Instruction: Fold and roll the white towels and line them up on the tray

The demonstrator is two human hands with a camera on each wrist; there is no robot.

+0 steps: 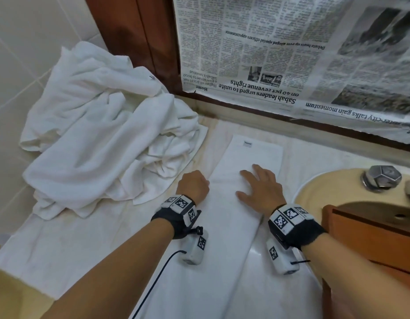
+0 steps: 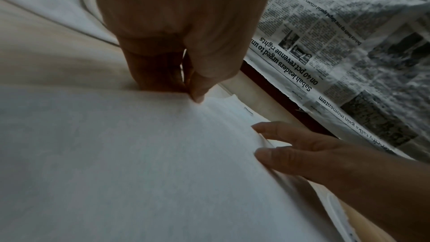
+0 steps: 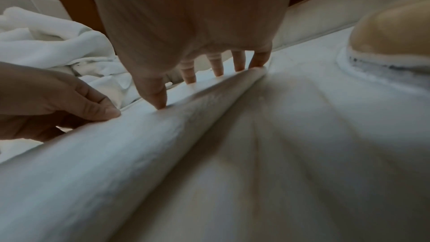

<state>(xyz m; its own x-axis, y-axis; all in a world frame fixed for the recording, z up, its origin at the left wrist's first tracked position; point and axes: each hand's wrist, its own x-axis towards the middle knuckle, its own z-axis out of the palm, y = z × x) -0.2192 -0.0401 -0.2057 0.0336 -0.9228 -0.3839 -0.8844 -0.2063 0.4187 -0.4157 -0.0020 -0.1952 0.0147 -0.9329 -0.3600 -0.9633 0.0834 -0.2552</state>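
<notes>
Hands point(image 1: 227, 187) press folded towel point(image 1: 236, 203); left pinches edge.

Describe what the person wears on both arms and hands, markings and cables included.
Both forearms are bare: no sleeves or gloves. The left hand and right hand each have a dark wrist strap carrying white blocks printed with black-and-white square codes. Beside each wrist sits a rounded white camera pod with another code. A black cable trails from the left pod; a short black lead leaves the right.
</notes>
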